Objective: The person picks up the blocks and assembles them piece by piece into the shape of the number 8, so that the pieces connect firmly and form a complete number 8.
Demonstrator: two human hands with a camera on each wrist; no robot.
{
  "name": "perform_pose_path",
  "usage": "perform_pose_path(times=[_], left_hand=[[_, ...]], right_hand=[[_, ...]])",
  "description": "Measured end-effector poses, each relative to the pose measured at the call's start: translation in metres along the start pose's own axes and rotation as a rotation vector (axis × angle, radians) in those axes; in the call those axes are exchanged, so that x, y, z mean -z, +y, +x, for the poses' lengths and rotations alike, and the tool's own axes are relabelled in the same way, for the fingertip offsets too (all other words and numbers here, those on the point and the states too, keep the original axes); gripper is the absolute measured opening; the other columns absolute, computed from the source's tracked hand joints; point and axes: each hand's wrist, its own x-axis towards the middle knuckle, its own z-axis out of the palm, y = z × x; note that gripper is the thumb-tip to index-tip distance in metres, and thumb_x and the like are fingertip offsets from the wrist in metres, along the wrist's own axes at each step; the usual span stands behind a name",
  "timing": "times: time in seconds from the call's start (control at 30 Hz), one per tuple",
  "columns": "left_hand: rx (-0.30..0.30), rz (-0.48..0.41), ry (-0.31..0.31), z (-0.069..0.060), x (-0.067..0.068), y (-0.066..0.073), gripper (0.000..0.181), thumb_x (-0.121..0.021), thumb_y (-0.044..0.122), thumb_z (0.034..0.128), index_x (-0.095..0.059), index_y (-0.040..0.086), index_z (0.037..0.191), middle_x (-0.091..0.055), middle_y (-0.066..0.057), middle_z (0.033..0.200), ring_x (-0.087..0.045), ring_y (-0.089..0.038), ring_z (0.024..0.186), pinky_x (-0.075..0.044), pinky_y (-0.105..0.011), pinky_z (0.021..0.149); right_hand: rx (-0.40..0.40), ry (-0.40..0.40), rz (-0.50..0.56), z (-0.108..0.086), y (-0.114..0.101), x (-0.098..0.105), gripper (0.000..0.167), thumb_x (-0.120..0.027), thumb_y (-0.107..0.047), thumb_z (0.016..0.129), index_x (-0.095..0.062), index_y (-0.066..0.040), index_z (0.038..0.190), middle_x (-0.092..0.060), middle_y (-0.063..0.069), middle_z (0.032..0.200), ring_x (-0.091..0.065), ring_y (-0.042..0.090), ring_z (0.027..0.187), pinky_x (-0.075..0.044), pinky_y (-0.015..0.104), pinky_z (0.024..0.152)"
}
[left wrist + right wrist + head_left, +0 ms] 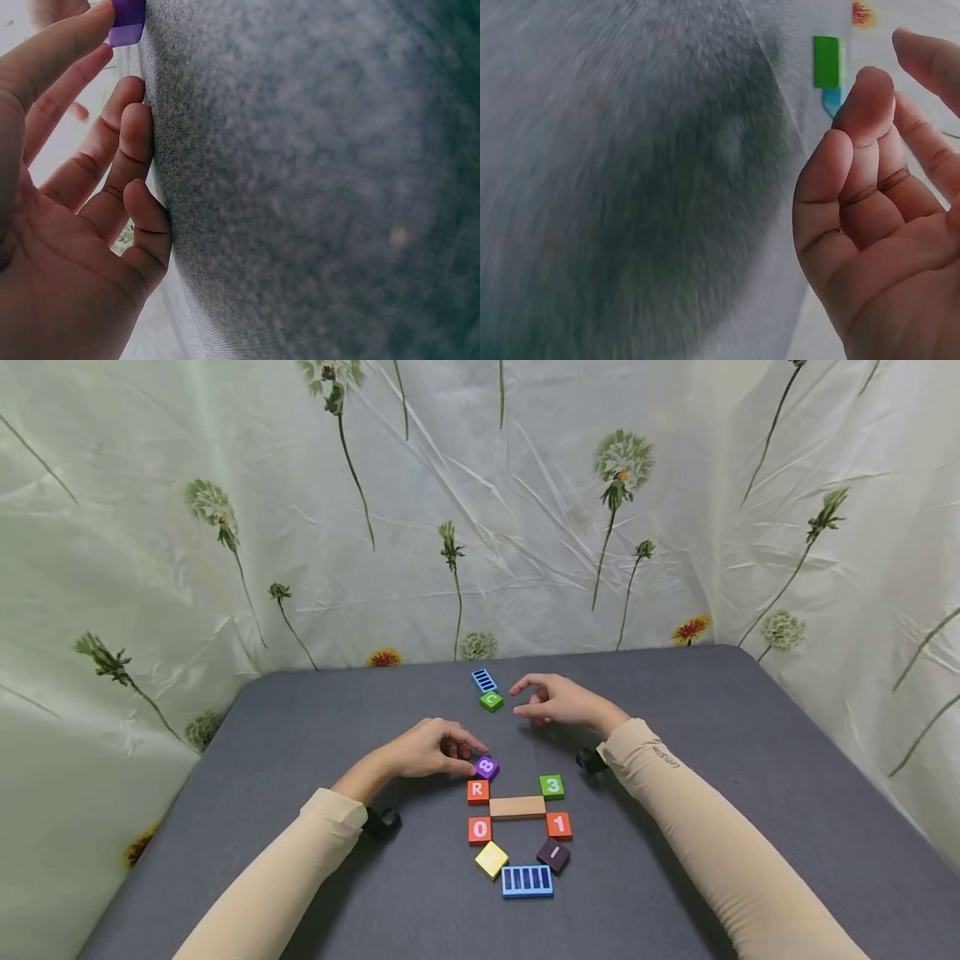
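My left hand [431, 749] pinches a purple block [487, 767] marked 8 between thumb and index finger, just above the orange R block [477, 792]. In the left wrist view the thumb touches the purple block [127, 22], and the other fingers bend loosely near the cloth. My right hand [564, 700] hovers to the right of a green C block [491, 701], with thumb and index finger spread and nothing between them. A blue barred block [484, 680] lies just behind the C block. In the right wrist view the green block [826, 62] stands beyond the fingertips.
Nearer me, a wooden plank [517, 808] lies among a green 3 block [552, 787], orange 0 [480, 831] and 1 [558, 826] blocks, a yellow block [492, 860], a dark block [553, 855] and another blue barred block [527, 882]. A floral curtain [525, 527] hangs behind the grey tabletop [337, 693].
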Motion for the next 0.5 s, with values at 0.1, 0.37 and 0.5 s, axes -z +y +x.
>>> perform_pose_path(times=[0.1,0.37,0.5], left_hand=[[0.001,-0.002,-0.002,0.0,0.001,0.001,0.03,-0.083,0.027,0.0953,-0.081,0.021,0.124,-0.072,0.003,0.099,-0.061,-0.01,0.084,-0.05,-0.026,0.075],[-0.005,-0.011,-0.009,0.001,0.0,0.001,0.029,-0.084,0.027,0.0949,-0.082,0.021,0.124,-0.072,0.002,0.1,-0.062,-0.009,0.085,-0.05,-0.026,0.075],[-0.002,-0.016,-0.008,0.001,0.0,0.0,0.03,-0.084,0.026,0.0946,-0.082,0.02,0.124,-0.072,0.002,0.099,-0.062,-0.01,0.084,-0.05,-0.026,0.075]], right_hand=[[0.004,0.001,0.004,0.01,-0.002,-0.005,0.044,-0.069,-0.025,0.106,-0.06,-0.006,0.146,-0.066,0.004,0.08,-0.06,0.019,0.073,-0.049,0.032,0.069],[-0.038,-0.005,0.0,0.027,-0.003,-0.017,0.047,-0.066,-0.022,0.108,-0.055,-0.009,0.151,-0.068,0.005,0.086,-0.062,0.016,0.076,-0.048,0.03,0.07],[-0.048,-0.018,-0.034,0.032,-0.003,-0.019,0.049,-0.063,-0.021,0.109,-0.05,-0.012,0.156,-0.067,0.006,0.089,-0.062,0.017,0.077,-0.047,0.03,0.072]])
